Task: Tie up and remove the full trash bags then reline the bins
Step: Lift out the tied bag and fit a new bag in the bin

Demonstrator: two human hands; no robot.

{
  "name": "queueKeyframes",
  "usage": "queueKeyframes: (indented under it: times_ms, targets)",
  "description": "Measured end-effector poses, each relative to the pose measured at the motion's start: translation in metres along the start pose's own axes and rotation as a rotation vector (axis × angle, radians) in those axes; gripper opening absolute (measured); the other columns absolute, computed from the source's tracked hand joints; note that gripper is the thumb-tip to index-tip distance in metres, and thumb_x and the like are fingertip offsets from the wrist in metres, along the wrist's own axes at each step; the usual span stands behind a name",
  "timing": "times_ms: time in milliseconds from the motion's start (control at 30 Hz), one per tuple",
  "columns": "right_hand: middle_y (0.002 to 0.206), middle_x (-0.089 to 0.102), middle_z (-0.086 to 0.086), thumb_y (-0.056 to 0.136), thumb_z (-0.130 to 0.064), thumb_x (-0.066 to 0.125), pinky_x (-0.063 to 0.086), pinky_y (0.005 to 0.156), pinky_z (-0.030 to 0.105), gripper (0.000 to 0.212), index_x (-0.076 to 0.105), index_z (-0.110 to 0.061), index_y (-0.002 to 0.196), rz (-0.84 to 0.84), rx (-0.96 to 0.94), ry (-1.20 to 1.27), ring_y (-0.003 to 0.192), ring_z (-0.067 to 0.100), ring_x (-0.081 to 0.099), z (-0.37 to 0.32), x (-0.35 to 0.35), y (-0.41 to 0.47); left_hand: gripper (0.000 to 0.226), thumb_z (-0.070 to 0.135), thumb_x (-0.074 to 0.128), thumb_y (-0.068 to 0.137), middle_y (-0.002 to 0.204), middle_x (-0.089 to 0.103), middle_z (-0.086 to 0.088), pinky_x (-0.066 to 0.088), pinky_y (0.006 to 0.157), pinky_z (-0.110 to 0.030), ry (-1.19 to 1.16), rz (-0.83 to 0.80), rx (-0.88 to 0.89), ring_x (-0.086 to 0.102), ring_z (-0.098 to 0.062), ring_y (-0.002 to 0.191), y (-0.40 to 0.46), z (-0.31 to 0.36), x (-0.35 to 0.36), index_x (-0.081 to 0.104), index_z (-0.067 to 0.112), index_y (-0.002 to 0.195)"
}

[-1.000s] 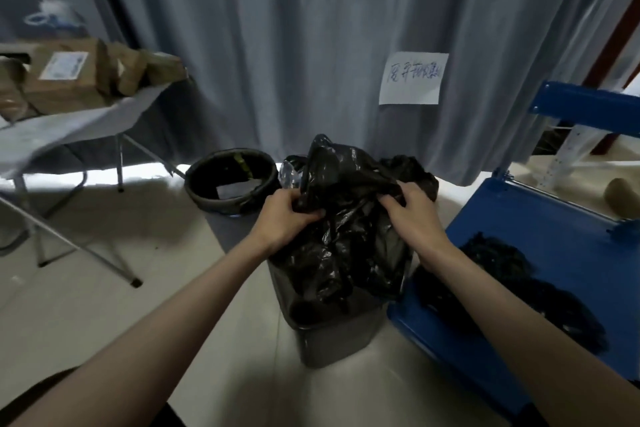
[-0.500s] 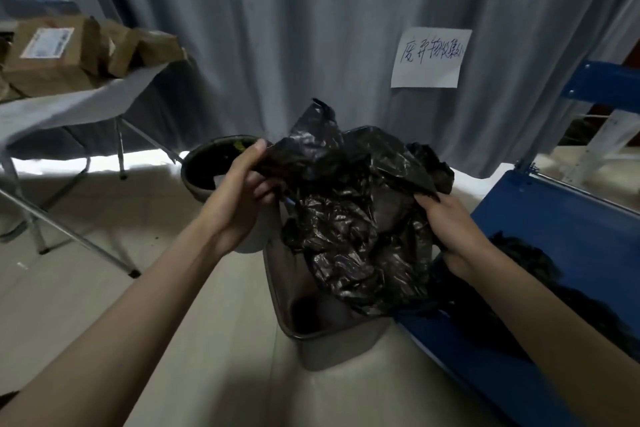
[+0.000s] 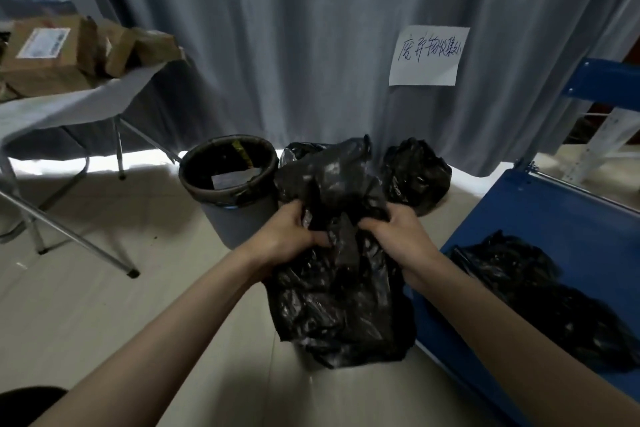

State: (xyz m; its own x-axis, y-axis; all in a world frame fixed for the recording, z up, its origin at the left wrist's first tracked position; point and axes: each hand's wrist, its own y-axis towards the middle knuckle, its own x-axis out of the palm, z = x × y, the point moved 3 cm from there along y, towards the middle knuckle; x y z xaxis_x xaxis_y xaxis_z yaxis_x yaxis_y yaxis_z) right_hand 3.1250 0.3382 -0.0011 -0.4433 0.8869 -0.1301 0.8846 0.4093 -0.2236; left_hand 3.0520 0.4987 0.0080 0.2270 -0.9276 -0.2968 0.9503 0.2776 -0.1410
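Observation:
A crumpled black trash bag [image 3: 339, 291] hangs in front of me, its loose top bunched above my hands. My left hand [image 3: 294, 234] grips the bag's left side near the top. My right hand [image 3: 398, 232] grips its right side. The bag hides the grey bin seen under it before. A round grey bin [image 3: 239, 191] lined in black stands behind on the left, with a few scraps inside. A tied black bag [image 3: 415, 177] sits on the floor against the curtain.
A blue cart platform [image 3: 561, 218] at right carries a pile of black bags [image 3: 547, 298]. A folding table [image 3: 69, 107] with cardboard boxes [image 3: 45, 52] stands at left, its legs reaching the floor. A grey curtain [image 3: 311, 28] with a paper sign [image 3: 429, 55] closes the back.
The bag was spread wide over the grey bin; now my hands have come together at its middle and it hangs bunched, covering the bin from view.

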Motion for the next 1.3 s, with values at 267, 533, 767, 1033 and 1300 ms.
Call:
queueKeyframes:
  times_ms: [267, 533, 767, 1033, 1300]
  targets:
    - [0.109, 0.065, 0.017, 0.096, -0.004, 0.054, 0.056, 0.067, 0.034, 0.032, 0.055, -0.005, 0.127, 0.281, 0.293, 0.416, 0.091, 0.03, 0.065, 0.026, -0.036, 0.02, 0.073, 0.035, 0.088, 0.068, 0.115, 0.07, -0.008, 0.057, 0.087, -0.034, -0.07, -0.006, -0.075, 0.068, -0.022, 0.107, -0.013, 0.005, -0.048, 0.051, 0.03, 0.131]
    - [0.095, 0.074, 0.015, 0.093, -0.016, 0.065, 0.058, 0.063, 0.029, 0.024, 0.064, -0.003, 0.113, -0.001, 0.298, 0.17, 0.083, 0.027, 0.071, 0.024, -0.012, 0.004, 0.104, 0.026, 0.095, 0.057, 0.125, 0.052, 0.015, 0.036, 0.106, -0.015, 0.558, -0.282, 0.148, 0.051, -0.003, 0.122, -0.02, -0.001, -0.04, 0.041, 0.039, 0.145]
    - [0.117, 0.068, 0.003, 0.077, -0.066, 0.059, 0.054, 0.095, 0.037, 0.065, 0.063, -0.019, 0.122, -0.285, 0.174, -0.416, 0.104, 0.021, 0.065, 0.047, 0.022, -0.002, 0.039, 0.041, 0.067, 0.075, 0.137, 0.043, 0.006, 0.036, 0.084, -0.034, 1.263, -0.114, 0.321, 0.048, -0.021, 0.117, -0.003, -0.047, 0.001, 0.069, 0.026, 0.11]
    - [0.131, 0.054, -0.006, 0.072, -0.081, 0.054, 0.044, 0.105, 0.042, 0.077, 0.05, -0.034, 0.133, -0.132, -0.153, -0.646, 0.121, 0.019, 0.053, 0.044, 0.019, 0.016, 0.029, 0.033, 0.052, 0.091, 0.116, 0.067, -0.014, 0.04, 0.092, -0.033, 1.366, -0.197, 0.005, 0.061, -0.031, 0.112, 0.005, -0.088, 0.008, 0.065, 0.013, 0.108]
    - [0.133, 0.056, 0.0, 0.078, -0.05, 0.074, 0.033, 0.107, 0.038, 0.069, 0.047, -0.027, 0.137, -0.668, -0.023, -1.318, 0.125, 0.024, 0.048, 0.084, 0.021, 0.001, 0.013, 0.024, 0.052, 0.089, 0.105, 0.069, -0.014, 0.031, 0.102, -0.037, 1.323, -0.245, -0.057, 0.061, -0.03, 0.107, 0.005, -0.101, 0.002, 0.046, 0.02, 0.078]
